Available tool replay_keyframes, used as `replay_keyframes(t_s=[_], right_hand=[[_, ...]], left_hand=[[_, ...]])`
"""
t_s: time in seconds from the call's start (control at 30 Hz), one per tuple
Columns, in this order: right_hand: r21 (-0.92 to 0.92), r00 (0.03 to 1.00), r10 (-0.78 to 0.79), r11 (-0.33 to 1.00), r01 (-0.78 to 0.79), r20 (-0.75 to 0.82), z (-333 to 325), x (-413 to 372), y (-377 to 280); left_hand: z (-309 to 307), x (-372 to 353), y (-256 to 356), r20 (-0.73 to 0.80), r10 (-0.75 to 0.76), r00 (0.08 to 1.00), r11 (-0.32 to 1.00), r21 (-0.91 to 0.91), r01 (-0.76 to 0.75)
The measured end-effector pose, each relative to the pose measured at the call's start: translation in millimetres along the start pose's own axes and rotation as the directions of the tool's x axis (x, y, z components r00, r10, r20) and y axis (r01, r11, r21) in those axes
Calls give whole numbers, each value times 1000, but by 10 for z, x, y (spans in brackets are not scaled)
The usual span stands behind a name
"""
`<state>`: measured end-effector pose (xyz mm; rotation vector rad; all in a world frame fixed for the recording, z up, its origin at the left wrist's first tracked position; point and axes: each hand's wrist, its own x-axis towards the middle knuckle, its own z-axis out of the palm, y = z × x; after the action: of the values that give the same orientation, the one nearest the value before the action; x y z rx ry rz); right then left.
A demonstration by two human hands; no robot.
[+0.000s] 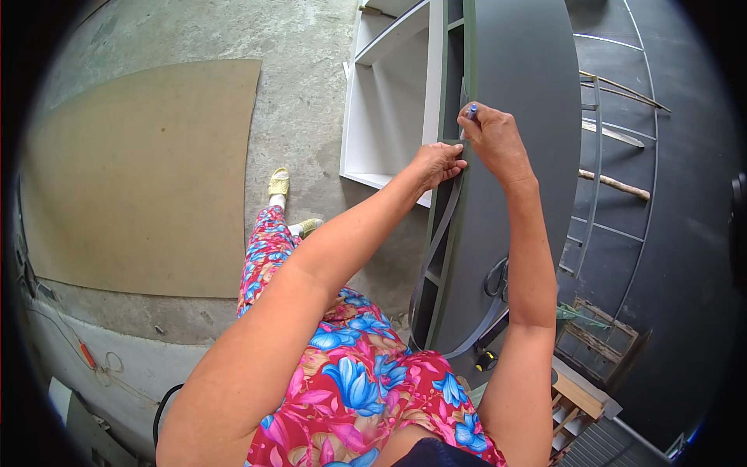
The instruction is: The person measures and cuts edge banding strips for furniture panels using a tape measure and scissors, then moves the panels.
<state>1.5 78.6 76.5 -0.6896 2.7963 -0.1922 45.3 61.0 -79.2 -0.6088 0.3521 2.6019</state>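
Observation:
My right hand (496, 138) is closed round a blue-capped pen-like tool (471, 111), over the left edge of a long dark grey board (521, 70). Just left of it, my left hand (440, 164) pinches a thin grey strip (445, 218) against the same edge. From my fingers the strip hangs down and loops below, near my lap. Under the board's edge, dark compartments show in a cabinet frame. The tip of the tool is hidden by my fingers.
A white cabinet box (393, 109) stands left of the board. Scissors (496, 279) lie on the board's lower part. A large brown sheet (140, 179) lies on the floor. A tape measure (486, 360), a wooden stool (577, 397) and a metal ladder-like frame (595, 179) are at right.

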Motion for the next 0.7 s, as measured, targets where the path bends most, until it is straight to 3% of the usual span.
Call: replay_keyframes(t_s=[0.13, 0.23, 0.33, 0.57, 0.63, 0.7], right_hand=[[40, 1000, 5, 999, -4, -13, -4, -38, 61], [-34, 995, -14, 999, 11, -98, -91, -83, -65], [71, 996, -54, 996, 59, -71, 13, -66, -50], [104, 991, 24, 994, -10, -129, -56, -131, 35], [107, 986, 15, 994, 3, -164, -72, -178, 70], [129, 952, 60, 991, -22, -300, -350, -360, 40]], left_hand=[[3, 14, 7, 20, -8, 1000, 1000, -3, 8], [-5, -8, 19, 15, 5, 1000, 1000, 8, -5], [8, 1, 6, 18, 3, 1000, 1000, 1, -3], [-10, -16, 50, 1, 2, 1000, 1000, -3, -2], [0, -28, 44, 6, 5, 1000, 1000, -11, -5], [-8, -36, 54, 23, 3, 1000, 1000, -17, -3]])
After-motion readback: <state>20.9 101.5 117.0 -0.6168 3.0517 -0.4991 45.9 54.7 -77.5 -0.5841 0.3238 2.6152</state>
